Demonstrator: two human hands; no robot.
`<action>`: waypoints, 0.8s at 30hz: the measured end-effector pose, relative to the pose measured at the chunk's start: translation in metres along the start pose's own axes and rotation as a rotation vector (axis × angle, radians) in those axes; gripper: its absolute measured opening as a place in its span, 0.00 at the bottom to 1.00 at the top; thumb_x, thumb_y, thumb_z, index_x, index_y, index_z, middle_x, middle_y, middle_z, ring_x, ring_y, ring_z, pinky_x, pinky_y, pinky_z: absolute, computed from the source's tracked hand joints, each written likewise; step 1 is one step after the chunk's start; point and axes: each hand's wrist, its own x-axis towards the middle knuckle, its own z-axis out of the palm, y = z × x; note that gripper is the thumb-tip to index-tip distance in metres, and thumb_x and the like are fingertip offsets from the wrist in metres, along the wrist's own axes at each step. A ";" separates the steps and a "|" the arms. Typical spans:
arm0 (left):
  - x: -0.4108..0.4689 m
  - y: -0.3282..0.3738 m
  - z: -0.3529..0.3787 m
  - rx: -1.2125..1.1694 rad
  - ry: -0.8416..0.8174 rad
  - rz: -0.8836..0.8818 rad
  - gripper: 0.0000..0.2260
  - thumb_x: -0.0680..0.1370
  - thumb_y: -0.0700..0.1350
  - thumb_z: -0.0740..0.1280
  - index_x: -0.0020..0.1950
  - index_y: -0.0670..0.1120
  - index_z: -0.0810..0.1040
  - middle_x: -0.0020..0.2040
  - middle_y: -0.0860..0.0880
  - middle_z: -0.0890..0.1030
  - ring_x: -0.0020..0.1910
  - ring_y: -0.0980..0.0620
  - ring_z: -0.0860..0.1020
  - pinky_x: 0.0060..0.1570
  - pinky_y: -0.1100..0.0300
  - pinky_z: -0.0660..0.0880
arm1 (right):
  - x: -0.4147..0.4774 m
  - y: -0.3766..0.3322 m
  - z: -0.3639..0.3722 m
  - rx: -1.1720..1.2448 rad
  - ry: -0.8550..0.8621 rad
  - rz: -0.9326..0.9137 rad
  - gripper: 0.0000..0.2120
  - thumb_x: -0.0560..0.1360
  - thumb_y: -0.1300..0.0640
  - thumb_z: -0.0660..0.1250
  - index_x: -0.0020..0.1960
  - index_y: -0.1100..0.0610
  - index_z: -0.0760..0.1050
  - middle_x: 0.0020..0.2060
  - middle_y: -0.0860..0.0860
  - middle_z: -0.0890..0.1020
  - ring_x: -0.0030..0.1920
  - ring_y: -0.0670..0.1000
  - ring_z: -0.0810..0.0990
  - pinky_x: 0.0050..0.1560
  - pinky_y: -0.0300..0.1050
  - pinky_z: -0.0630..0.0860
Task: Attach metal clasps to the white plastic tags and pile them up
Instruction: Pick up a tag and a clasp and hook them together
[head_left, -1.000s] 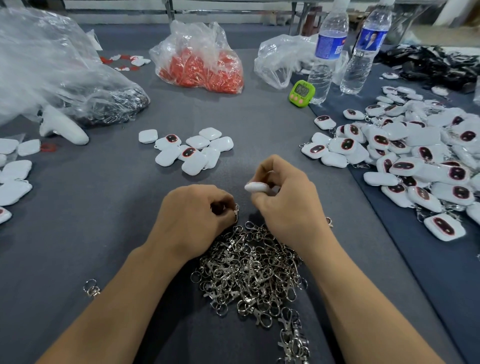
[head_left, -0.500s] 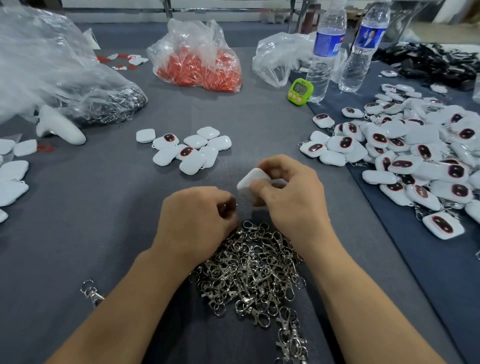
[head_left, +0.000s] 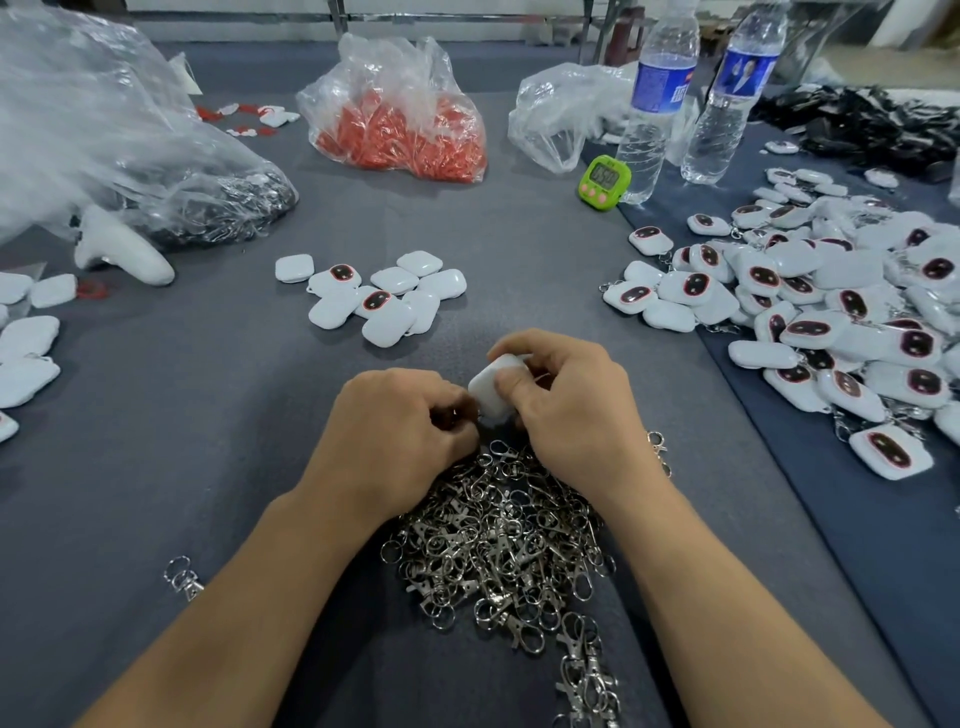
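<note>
A white tag (head_left: 493, 387) is held tilted above the silver clasp heap (head_left: 504, 540). Bare tags (head_left: 384, 296) lie beyond; clasped tags (head_left: 831, 312) pile at right

Grey desk (head_left: 519, 244) strewn with parts, with a darker blue cloth (head_left: 883, 561) over its right side.
A heap of metal clasps (head_left: 498, 551) lies at the near middle, and a stray clasp (head_left: 183, 577) lies apart to its left. A small cluster of white tags (head_left: 384, 299) sits beyond the heap, with more tags (head_left: 26, 353) at the left edge. A large pile of tags (head_left: 841, 312) spreads onto the blue cloth. Farther back are a bag of red pieces (head_left: 400, 130), a clear bag of metal parts (head_left: 156, 171) and a green timer (head_left: 604, 182) just beside two water bottles (head_left: 654, 104).
</note>
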 end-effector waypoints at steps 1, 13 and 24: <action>0.000 0.000 0.000 0.005 -0.005 -0.002 0.10 0.67 0.54 0.69 0.45 0.57 0.87 0.35 0.57 0.81 0.36 0.56 0.76 0.41 0.55 0.74 | 0.000 0.000 0.000 0.000 -0.011 0.007 0.08 0.78 0.57 0.70 0.45 0.44 0.82 0.36 0.42 0.84 0.34 0.42 0.80 0.35 0.31 0.74; 0.001 -0.003 0.004 0.012 0.021 -0.028 0.09 0.67 0.56 0.69 0.44 0.60 0.85 0.34 0.60 0.83 0.37 0.58 0.78 0.39 0.61 0.73 | 0.001 -0.004 -0.008 -0.053 -0.068 -0.007 0.09 0.76 0.59 0.70 0.44 0.46 0.83 0.35 0.45 0.83 0.32 0.42 0.77 0.34 0.32 0.71; -0.003 0.000 0.005 0.100 0.135 0.044 0.04 0.69 0.52 0.72 0.39 0.54 0.85 0.32 0.54 0.80 0.33 0.55 0.77 0.37 0.53 0.75 | 0.002 -0.001 -0.003 0.108 -0.065 0.132 0.08 0.75 0.59 0.69 0.41 0.50 0.84 0.26 0.49 0.82 0.26 0.46 0.78 0.32 0.40 0.72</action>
